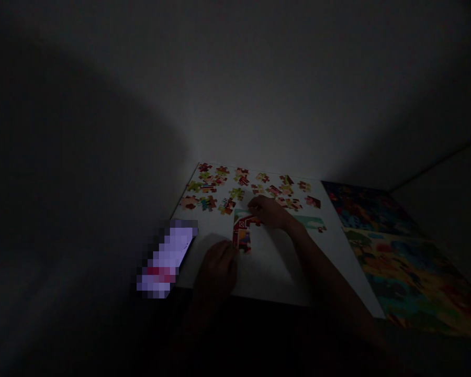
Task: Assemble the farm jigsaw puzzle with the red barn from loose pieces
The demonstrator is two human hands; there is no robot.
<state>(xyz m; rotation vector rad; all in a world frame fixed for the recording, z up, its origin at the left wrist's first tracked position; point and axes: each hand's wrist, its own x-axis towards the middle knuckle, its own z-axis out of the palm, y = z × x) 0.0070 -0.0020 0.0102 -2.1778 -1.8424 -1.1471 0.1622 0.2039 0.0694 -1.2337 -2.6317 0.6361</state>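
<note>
A partly joined jigsaw puzzle point(242, 230) with a red barn lies on a white board. At its lower left edge rests my left hand point(219, 266), fingers bent and held together; whether anything is under them is hidden in the dark. My right hand point(267, 210) is above the puzzle's top edge, its fingers curled into a pinch; any piece between them is too dim to make out. A joined strip of pale sky and green point(308, 223) extends right from beneath my right wrist. Loose jigsaw pieces point(207, 203) are spread beyond both hands.
The white board point(337, 262) ends at a dark front edge. A lit phone point(167, 259), blurred by pixels, lies at the left. Two colourful picture sheets, one dark blue point(372, 207) and one yellow-green point(412, 283), lie to the right. A pale wall point(251, 104) rises behind.
</note>
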